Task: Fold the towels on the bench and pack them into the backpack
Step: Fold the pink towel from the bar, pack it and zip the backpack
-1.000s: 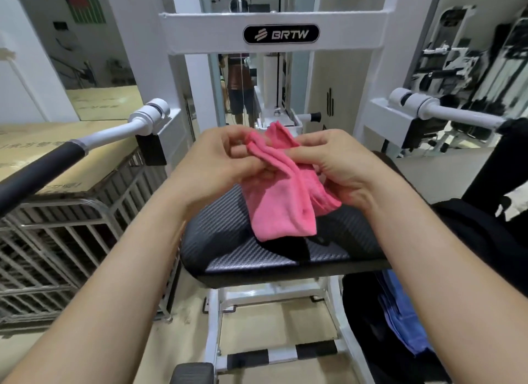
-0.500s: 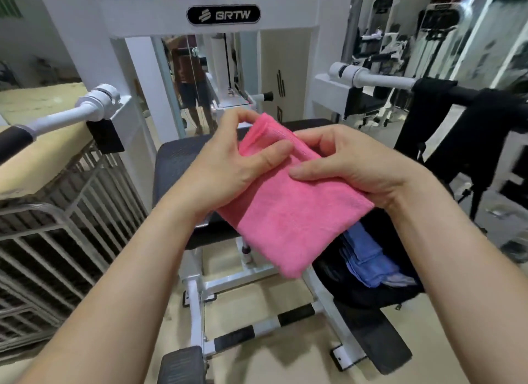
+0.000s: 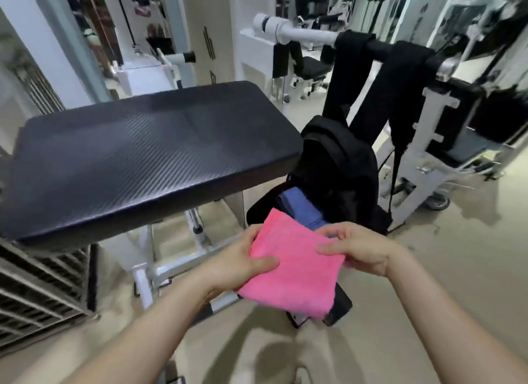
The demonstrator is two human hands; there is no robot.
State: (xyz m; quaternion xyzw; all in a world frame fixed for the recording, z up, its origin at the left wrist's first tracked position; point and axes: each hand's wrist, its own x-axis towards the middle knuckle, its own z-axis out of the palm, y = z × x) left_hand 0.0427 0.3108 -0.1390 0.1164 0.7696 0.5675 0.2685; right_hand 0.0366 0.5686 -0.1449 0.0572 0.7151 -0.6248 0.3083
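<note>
I hold the folded pink terry towel (image 3: 294,269) between both hands, just in front of the open black fabric backpack (image 3: 340,166). My left hand (image 3: 240,265) grips the towel's left edge, thumb on top. My right hand (image 3: 363,251) pinches its right edge with curled fingers. A folded blue towel (image 3: 300,209) lies inside the backpack's mouth. The black padded worktop (image 3: 143,155) stands just left of the backpack.

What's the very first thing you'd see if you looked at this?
The bright pink towel, folded flat, gripped by the left hand and right hand low in the middle. Just behind it, an open black backpack beside the bench holds a blue towel.
</note>
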